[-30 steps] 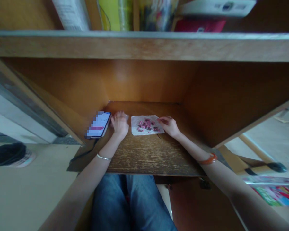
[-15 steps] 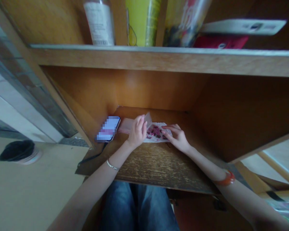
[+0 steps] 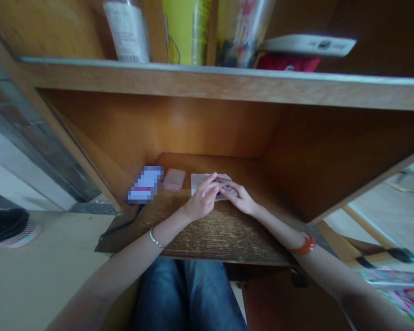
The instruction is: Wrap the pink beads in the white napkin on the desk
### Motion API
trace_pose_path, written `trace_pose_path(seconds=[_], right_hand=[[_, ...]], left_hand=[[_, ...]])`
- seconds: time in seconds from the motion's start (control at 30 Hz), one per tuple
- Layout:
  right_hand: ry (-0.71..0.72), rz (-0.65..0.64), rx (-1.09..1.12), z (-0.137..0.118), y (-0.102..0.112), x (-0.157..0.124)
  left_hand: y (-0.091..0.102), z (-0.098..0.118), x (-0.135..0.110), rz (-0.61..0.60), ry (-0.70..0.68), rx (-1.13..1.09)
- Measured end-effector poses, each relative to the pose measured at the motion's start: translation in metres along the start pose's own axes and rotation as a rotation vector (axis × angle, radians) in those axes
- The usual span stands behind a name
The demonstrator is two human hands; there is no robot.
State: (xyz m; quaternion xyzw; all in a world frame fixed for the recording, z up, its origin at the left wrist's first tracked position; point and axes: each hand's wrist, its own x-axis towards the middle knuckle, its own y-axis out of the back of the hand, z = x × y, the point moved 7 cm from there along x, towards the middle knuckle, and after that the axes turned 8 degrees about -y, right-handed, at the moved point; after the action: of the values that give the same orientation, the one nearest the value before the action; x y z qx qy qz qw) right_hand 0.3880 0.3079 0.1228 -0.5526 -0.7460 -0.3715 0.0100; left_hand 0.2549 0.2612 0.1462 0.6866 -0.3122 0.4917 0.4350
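A white sheet with small pink pieces lies at the back of the wooden desk. My left hand and my right hand meet over it and cover most of the pieces. Their fingertips touch near the middle of the sheet, fingers bent together as if pinching; what they hold is hidden. A small pink stack of cards rests just left of the sheet. A phone with a lit screen lies further left.
A shelf runs overhead with a bottle, a yellow container and a white device. A cable hangs off the desk's left edge. A dark bin stands on the floor at left.
My left hand has set the pink stack down beside the phone and moved right onto the sheet. My right hand has slid left to meet it.
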Motion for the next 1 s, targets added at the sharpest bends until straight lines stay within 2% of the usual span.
trace_pose_path(seconds=[0.1,0.23,0.37,0.5,0.6,0.7,0.83,1.0], right_hand=[[0.084,-0.029,-0.049,-0.015,-0.001,-0.004],[0.134,0.035,-0.146,-0.028,-0.001,-0.010],[0.021,0.166,-0.096,-0.019,0.004,-0.012],[-0.050,0.268,0.029,-0.005,0.011,-0.014],[-0.055,0.331,0.025,0.001,0.016,-0.015],[-0.023,0.361,-0.043,-0.002,0.018,-0.017],[0.083,0.353,-0.181,-0.017,0.021,-0.020],[0.224,0.293,-0.229,-0.033,0.018,-0.022]], left_hand=[[0.000,0.001,0.001,0.021,-0.026,-0.019],[0.003,-0.009,-0.001,0.062,0.079,0.035],[0.007,-0.014,-0.004,0.078,0.126,0.187],[0.001,-0.009,0.001,-0.068,0.097,0.317],[-0.009,-0.006,0.003,-0.221,0.088,0.263],[-0.016,-0.003,0.003,-0.292,0.062,0.149],[-0.018,0.001,0.003,-0.261,0.061,-0.023],[-0.010,0.003,0.005,-0.172,0.072,-0.092]])
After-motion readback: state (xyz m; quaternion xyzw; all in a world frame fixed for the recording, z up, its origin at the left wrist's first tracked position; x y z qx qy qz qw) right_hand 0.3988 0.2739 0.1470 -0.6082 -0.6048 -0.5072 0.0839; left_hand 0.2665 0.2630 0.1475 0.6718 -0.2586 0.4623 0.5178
